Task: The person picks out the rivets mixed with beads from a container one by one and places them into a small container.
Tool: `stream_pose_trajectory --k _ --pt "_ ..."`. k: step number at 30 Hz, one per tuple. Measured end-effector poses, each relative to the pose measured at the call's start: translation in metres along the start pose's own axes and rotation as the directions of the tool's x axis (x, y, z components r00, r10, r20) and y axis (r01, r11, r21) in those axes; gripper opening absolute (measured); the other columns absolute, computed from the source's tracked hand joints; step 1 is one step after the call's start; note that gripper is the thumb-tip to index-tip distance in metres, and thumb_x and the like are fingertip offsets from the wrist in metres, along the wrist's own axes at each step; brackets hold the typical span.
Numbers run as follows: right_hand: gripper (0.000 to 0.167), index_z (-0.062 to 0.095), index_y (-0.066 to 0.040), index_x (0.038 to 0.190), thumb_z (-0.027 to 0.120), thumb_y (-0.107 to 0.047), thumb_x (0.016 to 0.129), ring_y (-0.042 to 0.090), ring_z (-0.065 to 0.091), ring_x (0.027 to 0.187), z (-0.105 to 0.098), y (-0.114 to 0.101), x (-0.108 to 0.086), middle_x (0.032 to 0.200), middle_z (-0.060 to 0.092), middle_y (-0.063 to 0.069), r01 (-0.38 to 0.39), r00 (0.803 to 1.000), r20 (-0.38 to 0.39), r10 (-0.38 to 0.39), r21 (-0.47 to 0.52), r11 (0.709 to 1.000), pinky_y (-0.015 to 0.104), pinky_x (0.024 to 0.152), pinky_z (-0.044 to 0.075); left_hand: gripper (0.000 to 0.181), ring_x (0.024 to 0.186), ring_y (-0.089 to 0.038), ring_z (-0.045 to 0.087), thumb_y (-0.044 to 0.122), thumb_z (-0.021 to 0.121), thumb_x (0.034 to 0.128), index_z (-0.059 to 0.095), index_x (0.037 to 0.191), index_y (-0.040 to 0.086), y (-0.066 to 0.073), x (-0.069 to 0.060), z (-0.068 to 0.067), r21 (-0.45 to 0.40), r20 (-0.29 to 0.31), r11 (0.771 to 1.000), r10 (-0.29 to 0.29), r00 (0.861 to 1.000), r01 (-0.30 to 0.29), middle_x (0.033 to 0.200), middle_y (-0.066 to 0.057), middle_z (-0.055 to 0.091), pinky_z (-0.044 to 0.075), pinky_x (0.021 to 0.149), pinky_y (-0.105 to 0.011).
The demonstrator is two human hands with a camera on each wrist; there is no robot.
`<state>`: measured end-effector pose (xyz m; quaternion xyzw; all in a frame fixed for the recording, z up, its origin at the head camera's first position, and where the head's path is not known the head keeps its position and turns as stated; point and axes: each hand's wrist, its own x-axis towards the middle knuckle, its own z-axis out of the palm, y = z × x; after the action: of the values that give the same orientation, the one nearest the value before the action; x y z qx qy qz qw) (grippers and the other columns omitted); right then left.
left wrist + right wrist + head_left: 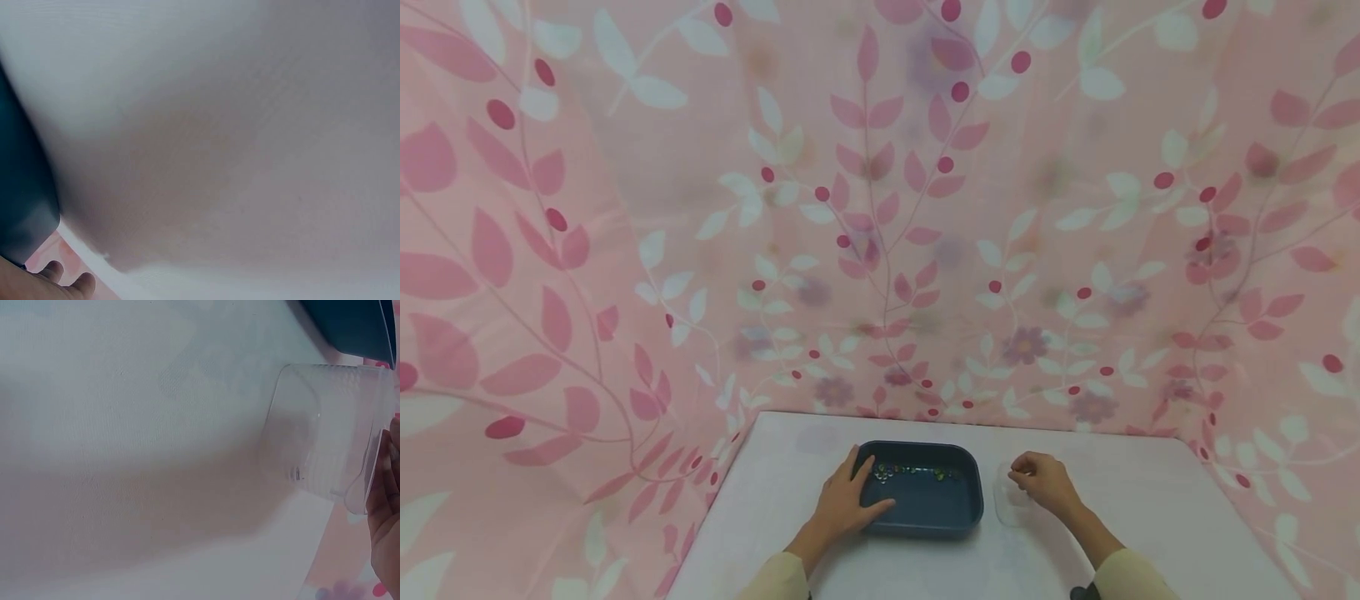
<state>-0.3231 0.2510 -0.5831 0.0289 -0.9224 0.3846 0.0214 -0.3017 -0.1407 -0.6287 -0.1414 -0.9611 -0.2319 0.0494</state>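
A dark blue rectangular tray [925, 507] lies on the table, with several small shiny beads or marbles [942, 474], some green and yellow, along its far inner side. My left hand [841, 500] rests over the tray's left rim, fingers spread and thumb reaching over the front left part. Right of the tray stands a small clear plastic container [331, 431]. At that container's far rim is my right hand [1048, 482], its fingers bent and the tips close together. Whether anything small sits between those fingertips is hidden.
The white-covered table [805, 454] carries the tray and container side by side. Behind and at the sides hangs a pink cloth [880, 250] with leaf prints, meeting the table's far edge.
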Motion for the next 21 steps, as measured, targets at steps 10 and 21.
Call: stream_pose_trajectory --k 10,21 --pt "0.006 0.071 -0.008 0.09 0.075 -0.01 0.085 0.018 0.068 0.079 0.0019 -0.0001 -0.0002 0.087 0.074 0.005 0.026 1.0 -0.01 -0.026 -0.05 0.998 0.027 0.063 0.056 0.095 0.144 -0.04 0.034 0.078 0.056 0.0811 0.039 0.152 0.018 -0.0003 -0.0005 0.0001 -0.002 -0.023 1.0 0.012 1.0 -0.012 0.163 -0.018 0.021 0.036 0.105 -0.064" --pt "0.005 0.071 -0.008 0.089 0.075 -0.009 0.085 0.015 0.065 0.075 0.0014 -0.0016 -0.0014 0.085 0.073 0.004 0.031 1.0 0.005 -0.031 -0.06 0.998 0.026 0.061 0.054 0.095 0.144 -0.041 0.034 0.077 0.056 0.0813 0.039 0.152 0.017 -0.0002 -0.0003 -0.0005 -0.017 -0.013 1.0 0.014 1.0 -0.014 0.163 -0.018 0.021 0.036 0.105 -0.064"
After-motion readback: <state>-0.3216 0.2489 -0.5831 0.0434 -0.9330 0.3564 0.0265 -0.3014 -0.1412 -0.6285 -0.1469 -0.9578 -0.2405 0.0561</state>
